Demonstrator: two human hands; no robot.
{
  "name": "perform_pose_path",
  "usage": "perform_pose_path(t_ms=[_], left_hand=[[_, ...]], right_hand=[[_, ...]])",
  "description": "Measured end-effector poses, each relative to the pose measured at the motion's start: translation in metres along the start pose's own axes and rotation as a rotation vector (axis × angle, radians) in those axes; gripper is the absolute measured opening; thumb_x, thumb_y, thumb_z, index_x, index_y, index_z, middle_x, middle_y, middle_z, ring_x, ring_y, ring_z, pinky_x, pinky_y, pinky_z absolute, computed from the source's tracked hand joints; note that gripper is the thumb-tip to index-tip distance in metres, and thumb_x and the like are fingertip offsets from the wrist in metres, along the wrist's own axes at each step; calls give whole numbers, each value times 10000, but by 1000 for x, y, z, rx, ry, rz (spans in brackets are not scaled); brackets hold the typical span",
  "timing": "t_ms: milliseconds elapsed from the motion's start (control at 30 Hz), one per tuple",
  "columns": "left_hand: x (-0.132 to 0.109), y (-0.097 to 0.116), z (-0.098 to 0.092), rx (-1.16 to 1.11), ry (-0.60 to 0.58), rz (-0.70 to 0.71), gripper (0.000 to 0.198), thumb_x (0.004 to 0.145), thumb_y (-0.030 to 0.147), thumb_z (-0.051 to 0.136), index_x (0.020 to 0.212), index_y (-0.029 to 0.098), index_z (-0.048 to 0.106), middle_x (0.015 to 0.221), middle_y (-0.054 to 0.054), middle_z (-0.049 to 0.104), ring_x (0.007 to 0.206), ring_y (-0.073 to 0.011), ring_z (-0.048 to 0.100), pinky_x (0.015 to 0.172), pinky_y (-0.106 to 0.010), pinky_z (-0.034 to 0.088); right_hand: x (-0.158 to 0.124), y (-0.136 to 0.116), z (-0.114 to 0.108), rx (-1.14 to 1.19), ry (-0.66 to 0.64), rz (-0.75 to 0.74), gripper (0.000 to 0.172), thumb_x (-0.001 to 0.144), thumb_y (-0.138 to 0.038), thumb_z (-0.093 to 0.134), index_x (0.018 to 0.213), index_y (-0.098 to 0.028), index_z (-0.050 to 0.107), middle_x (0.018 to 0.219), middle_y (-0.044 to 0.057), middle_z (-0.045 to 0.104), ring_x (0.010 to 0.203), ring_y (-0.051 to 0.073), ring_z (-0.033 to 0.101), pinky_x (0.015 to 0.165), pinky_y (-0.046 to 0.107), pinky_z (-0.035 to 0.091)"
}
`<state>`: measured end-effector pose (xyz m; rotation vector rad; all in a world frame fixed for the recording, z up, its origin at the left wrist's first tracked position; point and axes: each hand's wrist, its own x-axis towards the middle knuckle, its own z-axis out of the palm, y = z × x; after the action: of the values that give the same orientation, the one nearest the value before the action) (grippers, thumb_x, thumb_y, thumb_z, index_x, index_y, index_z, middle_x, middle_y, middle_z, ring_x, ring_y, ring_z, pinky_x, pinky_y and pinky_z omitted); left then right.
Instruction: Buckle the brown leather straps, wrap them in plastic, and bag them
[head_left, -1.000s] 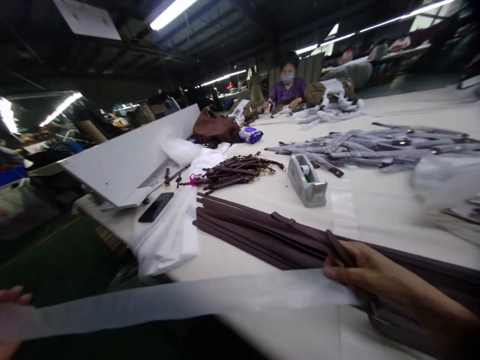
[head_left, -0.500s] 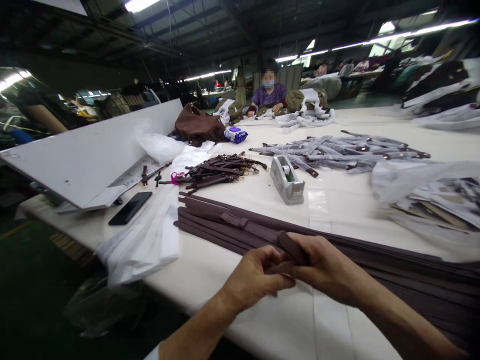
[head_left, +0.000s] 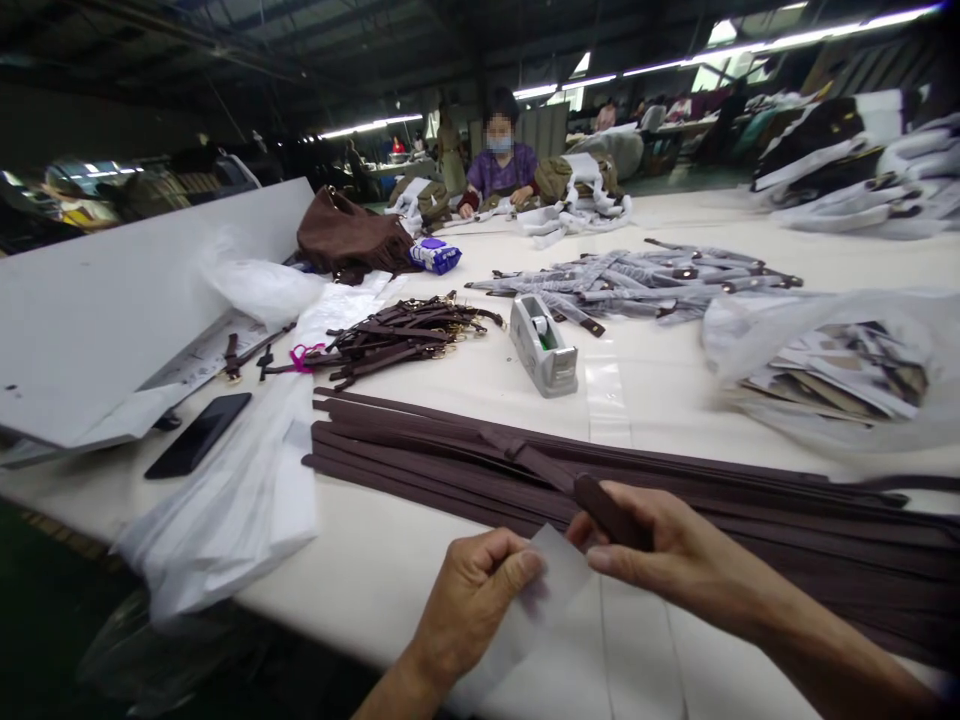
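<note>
My right hand (head_left: 667, 560) is closed on the end of a dark brown strap (head_left: 609, 512), which belongs to a long bundle of brown straps (head_left: 420, 455) lying across the white table (head_left: 480, 370). My left hand (head_left: 472, 600) pinches a thin translucent white strip (head_left: 555, 575) just left of that strap end. The two hands are close together near the table's front edge.
A grey tape dispenser (head_left: 543, 343) stands mid-table. Behind it lie short brown straps with metal clips (head_left: 397, 335) and wrapped grey straps (head_left: 637, 280). A black phone (head_left: 196, 448) and white bags (head_left: 232, 510) lie left. A person in purple (head_left: 499, 165) sits at the far end.
A second ago my hands were far apart, stretching a long white strip. They came together at the strap end, and now my left hand holds a short piece of strip beside it.
</note>
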<state>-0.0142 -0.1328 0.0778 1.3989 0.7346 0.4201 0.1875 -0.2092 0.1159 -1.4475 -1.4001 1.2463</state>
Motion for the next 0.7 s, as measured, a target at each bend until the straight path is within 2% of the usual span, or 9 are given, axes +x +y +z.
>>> perform_pose_path(t_ms=[167,267,333,433,533,700], left_hand=[[3,-1,-1,80,-12,38,300,812,409,572,740,122,621,681,-23,576,652,-127,502,628,-214,391],[4,-1,1,55,-7,77,281,688,363,719,820,145,601,752,-7,573,729,-139,496,688,-218,389],[5,0,5,54,2,68,319,613,326,779,783,149,575,746,5,558,736,-137,482,692,-213,379],[4,1,12,52,-14,14,276,690,358,715,685,136,551,680,9,522,678,-120,451,654,-211,363],[2,0,14,47,-17,14,334,779,422,612,633,128,547,621,13,475,625,-104,415,616,-206,343],[-3,-6,12,75,4,20,317,832,413,540,697,132,592,648,2,521,634,-110,452,619,-199,355]], right_hand=[[8,3,11,5,25,-55,165,801,-226,584,724,-164,452,660,-42,370,578,87,329,510,197,281],[9,-1,13,12,32,-93,182,791,-224,602,711,-170,447,648,-46,358,566,85,311,497,198,262],[10,-5,17,28,43,-111,172,784,-221,613,720,-169,461,653,-46,373,573,85,322,505,197,269],[13,-7,25,52,73,-71,193,762,-197,632,697,-165,453,640,-50,373,581,83,338,502,192,272],[15,-5,29,90,87,-39,269,727,-232,675,652,-165,426,612,-56,349,564,78,322,480,191,254],[8,-3,17,67,55,40,225,816,-354,583,747,-156,503,642,-35,422,544,79,351,477,194,283]])
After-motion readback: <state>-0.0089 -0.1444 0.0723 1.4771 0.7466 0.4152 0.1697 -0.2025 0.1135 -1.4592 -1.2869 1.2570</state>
